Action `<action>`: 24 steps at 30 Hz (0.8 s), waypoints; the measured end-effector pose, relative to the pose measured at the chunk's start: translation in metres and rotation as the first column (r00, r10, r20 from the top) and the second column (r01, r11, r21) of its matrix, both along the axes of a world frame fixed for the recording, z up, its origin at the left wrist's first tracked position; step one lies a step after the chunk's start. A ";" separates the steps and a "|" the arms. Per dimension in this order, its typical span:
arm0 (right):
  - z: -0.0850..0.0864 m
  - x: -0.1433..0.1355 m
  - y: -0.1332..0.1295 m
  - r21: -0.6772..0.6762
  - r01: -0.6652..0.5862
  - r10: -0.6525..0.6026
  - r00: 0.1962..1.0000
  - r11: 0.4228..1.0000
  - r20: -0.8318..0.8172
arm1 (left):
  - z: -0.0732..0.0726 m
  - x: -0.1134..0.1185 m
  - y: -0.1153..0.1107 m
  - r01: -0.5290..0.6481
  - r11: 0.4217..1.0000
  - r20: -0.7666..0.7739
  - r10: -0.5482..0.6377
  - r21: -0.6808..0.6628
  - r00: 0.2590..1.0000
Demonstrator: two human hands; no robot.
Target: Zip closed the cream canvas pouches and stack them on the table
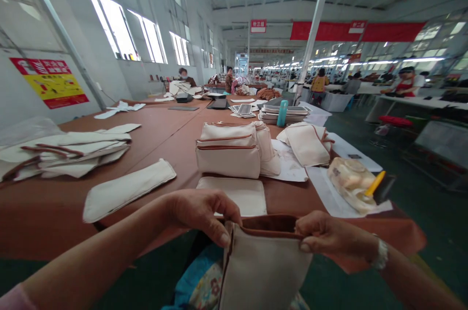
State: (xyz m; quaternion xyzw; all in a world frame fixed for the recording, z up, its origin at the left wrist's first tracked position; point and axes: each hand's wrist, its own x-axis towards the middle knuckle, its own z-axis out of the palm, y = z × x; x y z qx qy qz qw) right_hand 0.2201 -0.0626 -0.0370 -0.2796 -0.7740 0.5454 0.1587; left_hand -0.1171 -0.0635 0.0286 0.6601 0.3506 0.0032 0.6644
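Left hand (206,212): back upward, wrist flexed, fingers bent downward, thumb opposed in a pinch grip. Right hand (329,237): level with or slightly below the left hand, fingers curled, thumb closed beneath the index finger. Fingertips of both hands face inward, hands apart. Left forearm (109,251) and right forearm (413,273) extend outward and down from their respective hands.

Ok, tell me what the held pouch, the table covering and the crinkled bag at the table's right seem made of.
Cream pouch: probably leather or imitation leather, from its smooth, matt face.
Table covering: perhaps vinyl or leatherette, given its even, low-sheen brown surface.
Crinkled bag: likely thin, slightly shiny plastic, being translucent.
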 end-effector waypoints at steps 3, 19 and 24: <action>0.011 -0.019 -0.011 0.004 -0.027 0.027 1.000 1.000 -0.014 | 0.006 0.034 -0.007 0.045 0.999 0.022 -0.045 0.024 0.999; 0.010 -0.068 -0.043 0.256 0.257 -0.226 0.963 0.932 -0.145 | -0.012 0.055 -0.010 -0.158 0.950 0.042 0.152 0.268 0.987; 0.002 -0.070 -0.041 0.291 0.308 -0.285 0.951 0.906 -0.118 | -0.015 0.055 -0.002 -0.200 0.969 0.091 0.188 0.142 0.978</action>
